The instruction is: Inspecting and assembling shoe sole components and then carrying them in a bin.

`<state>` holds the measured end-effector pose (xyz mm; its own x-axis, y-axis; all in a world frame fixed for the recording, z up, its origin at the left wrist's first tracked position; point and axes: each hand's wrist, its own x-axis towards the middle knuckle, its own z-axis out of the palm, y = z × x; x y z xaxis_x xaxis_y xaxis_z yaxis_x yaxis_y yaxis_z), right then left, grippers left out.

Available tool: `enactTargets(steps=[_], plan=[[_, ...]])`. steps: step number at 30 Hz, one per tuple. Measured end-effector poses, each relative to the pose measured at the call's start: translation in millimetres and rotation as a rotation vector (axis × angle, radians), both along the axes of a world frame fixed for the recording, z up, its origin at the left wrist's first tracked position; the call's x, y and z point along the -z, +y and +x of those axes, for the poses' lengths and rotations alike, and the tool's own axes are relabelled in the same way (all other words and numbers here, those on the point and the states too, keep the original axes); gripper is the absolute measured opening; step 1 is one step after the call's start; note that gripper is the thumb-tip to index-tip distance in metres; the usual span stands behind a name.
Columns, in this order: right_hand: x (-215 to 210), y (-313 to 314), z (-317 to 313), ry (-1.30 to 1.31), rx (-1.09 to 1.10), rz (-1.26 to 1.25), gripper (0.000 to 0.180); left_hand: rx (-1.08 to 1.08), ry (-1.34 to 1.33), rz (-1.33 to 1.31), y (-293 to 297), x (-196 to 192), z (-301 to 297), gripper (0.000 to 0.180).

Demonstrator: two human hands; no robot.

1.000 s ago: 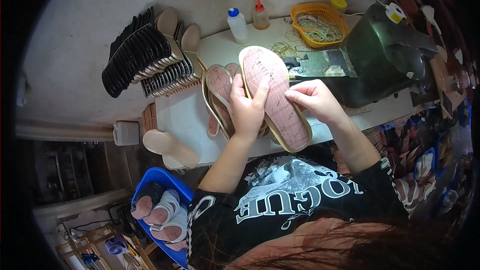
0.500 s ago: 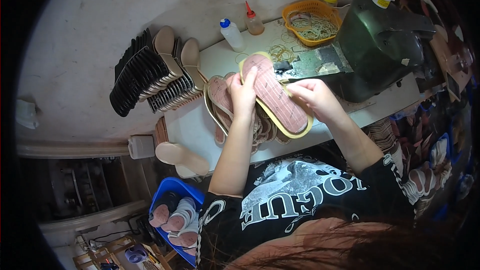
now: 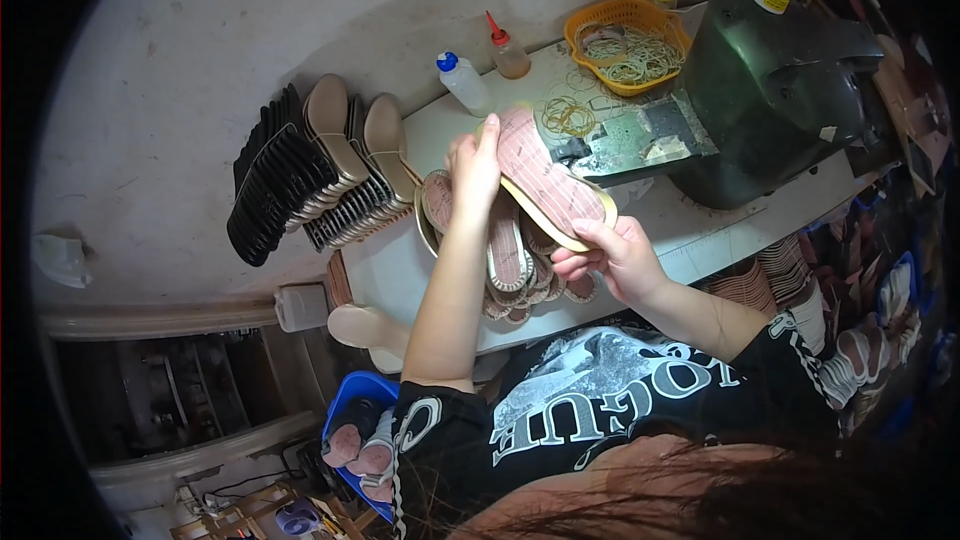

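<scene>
A pink shoe insole (image 3: 548, 172) with stitched lines and a yellow edge is held above the table between both hands. My left hand (image 3: 474, 168) is closed on its left side, with the thumb along the edge near the far end. At the near right end, my right hand (image 3: 618, 256) pinches the insole, thumb on top and fingers beneath. Under it lies a heap of similar pink insoles (image 3: 508, 252) with pale stitched rims, partly hidden by my left forearm. The insole's far end is close to the flat arm of the machine (image 3: 645, 140).
A dark green machine (image 3: 775, 90) stands at the right. Behind are an orange basket (image 3: 622, 8) of rubber bands, a red-tipped bottle (image 3: 508, 52) and a blue-capped bottle (image 3: 464, 82). Bundled black soles (image 3: 290, 170) stand at the left; a blue crate (image 3: 345, 410) of insoles sits below.
My right hand has moved down from the insole's right side to its near end and grips it there. My left hand has shifted slightly left along the edge. The view has tilted a little.
</scene>
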<state>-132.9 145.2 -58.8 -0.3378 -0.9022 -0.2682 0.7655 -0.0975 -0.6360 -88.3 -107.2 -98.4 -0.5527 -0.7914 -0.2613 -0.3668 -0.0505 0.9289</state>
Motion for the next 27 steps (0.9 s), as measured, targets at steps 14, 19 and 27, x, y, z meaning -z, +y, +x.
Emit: enactTargets(steps=[14,19,27], plan=[[2.0,-45.2,-5.1,-0.042,0.05,0.006,0.033,1.331,-0.303,-0.673,-24.8,-110.7,-53.4,0.042],[-6.8,-48.9,-9.4,-0.051,0.01,0.06,0.038,1.451,-0.428,-0.568,-34.2,-112.8,-59.7,0.035],[-20.0,-47.5,-22.8,-0.019,-0.079,0.137,0.044,1.351,-0.511,-0.439,-20.8,-122.2,-33.8,0.036]])
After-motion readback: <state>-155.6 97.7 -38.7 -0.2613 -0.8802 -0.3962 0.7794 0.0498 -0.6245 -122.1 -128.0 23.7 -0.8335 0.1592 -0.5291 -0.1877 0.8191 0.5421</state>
